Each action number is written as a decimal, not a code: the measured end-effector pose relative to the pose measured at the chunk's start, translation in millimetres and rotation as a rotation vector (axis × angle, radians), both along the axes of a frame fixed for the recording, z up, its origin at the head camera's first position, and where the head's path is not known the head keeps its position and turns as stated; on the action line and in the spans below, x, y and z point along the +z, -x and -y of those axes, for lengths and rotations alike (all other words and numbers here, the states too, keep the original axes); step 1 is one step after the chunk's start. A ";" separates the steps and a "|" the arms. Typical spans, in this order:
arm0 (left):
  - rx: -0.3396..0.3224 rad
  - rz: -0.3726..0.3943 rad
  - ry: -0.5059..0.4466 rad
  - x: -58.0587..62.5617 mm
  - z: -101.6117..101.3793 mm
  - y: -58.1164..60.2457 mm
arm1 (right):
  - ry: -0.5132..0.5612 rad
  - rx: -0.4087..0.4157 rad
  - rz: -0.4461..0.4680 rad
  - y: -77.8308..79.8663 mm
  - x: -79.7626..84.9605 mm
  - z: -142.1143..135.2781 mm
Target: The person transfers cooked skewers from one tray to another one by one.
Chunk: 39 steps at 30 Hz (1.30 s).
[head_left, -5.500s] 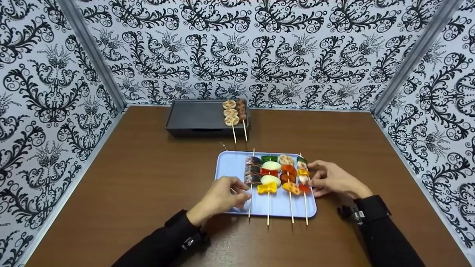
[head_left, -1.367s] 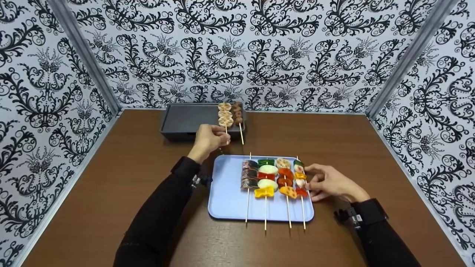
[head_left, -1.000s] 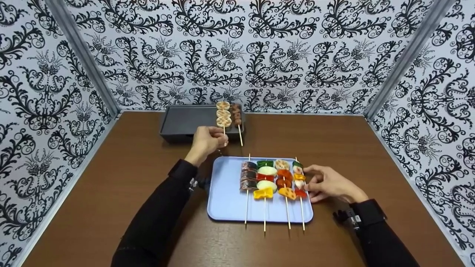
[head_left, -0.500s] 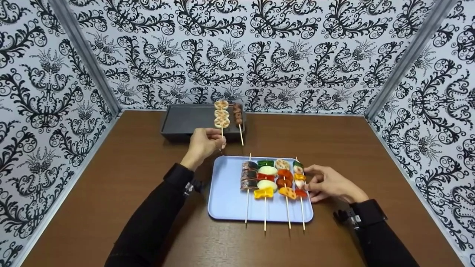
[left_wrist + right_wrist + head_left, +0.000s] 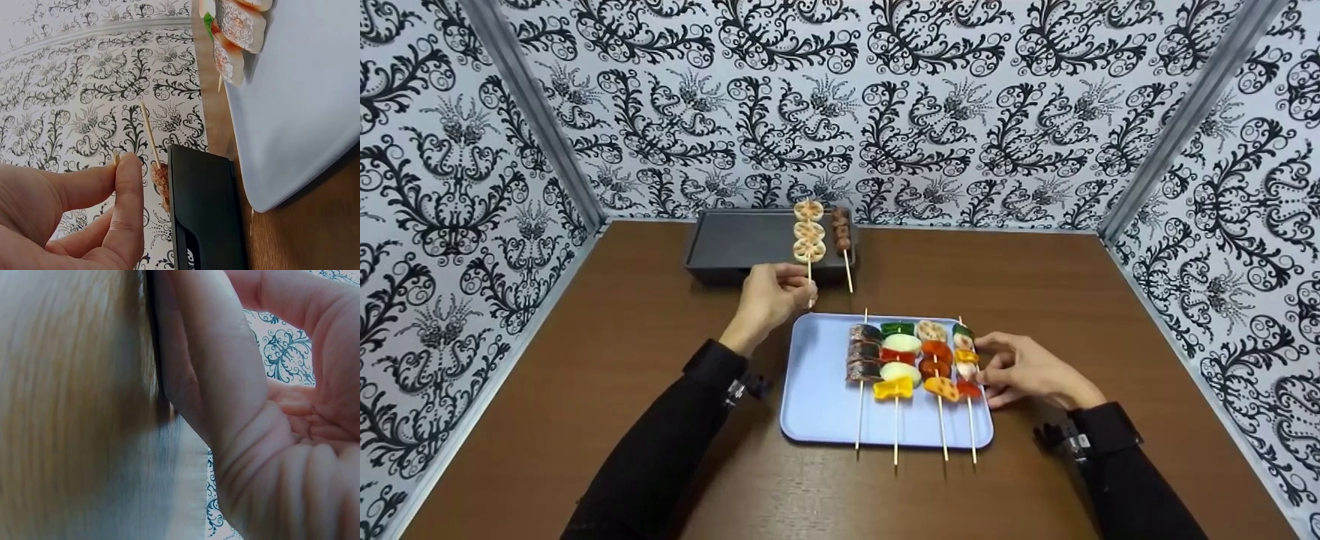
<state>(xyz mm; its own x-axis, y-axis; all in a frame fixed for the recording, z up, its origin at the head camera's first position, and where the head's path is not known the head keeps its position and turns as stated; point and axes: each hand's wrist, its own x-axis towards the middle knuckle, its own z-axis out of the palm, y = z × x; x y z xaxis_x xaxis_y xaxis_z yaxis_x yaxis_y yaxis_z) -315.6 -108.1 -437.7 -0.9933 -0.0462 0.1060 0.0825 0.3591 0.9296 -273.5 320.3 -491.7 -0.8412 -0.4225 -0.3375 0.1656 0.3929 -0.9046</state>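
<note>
My left hand (image 5: 771,296) pinches the bare stick end of a lotus root skewer (image 5: 809,231) between thumb and fingertips. Three pale round slices on it overlap the dark grey tabletop grill (image 5: 742,238) in the head view. In the left wrist view, the stick's tip shows between the fingertips (image 5: 128,169). At the right edge of the light blue tray (image 5: 817,405), my right hand (image 5: 1031,369) grips the rim, fingers curled beside a skewer of mixed pieces (image 5: 966,358). A brown meatball skewer (image 5: 842,232) lies on the grill's right end, its stick jutting toward me.
On the tray's right part lie several skewers: one of dark-skinned fish pieces (image 5: 864,352), one with onion and peppers (image 5: 900,367), and one with lotus and orange slices (image 5: 937,367). Patterned walls (image 5: 825,112) enclose the brown table (image 5: 1035,277) at the back and sides.
My left hand went from the tray's near left to the grill, took the lotus root skewer's stick, and drew it slightly left and toward me. The right hand stayed at the tray.
</note>
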 end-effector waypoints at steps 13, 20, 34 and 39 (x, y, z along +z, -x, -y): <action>-0.046 -0.028 0.012 4.4 -2.3 -14.8 | -0.002 -0.006 0.004 2.1 -1.0 0.3; -0.054 -0.032 0.006 3.2 -3.0 -21.9 | -0.003 -0.009 0.012 2.4 -0.7 1.5; -0.067 -0.024 0.007 -1.6 -1.8 -43.4 | 0.005 -0.005 0.024 1.1 -2.0 -0.6; -0.076 -0.031 0.004 -5.1 -1.5 -52.3 | -0.004 -0.008 0.020 0.8 -1.2 -0.3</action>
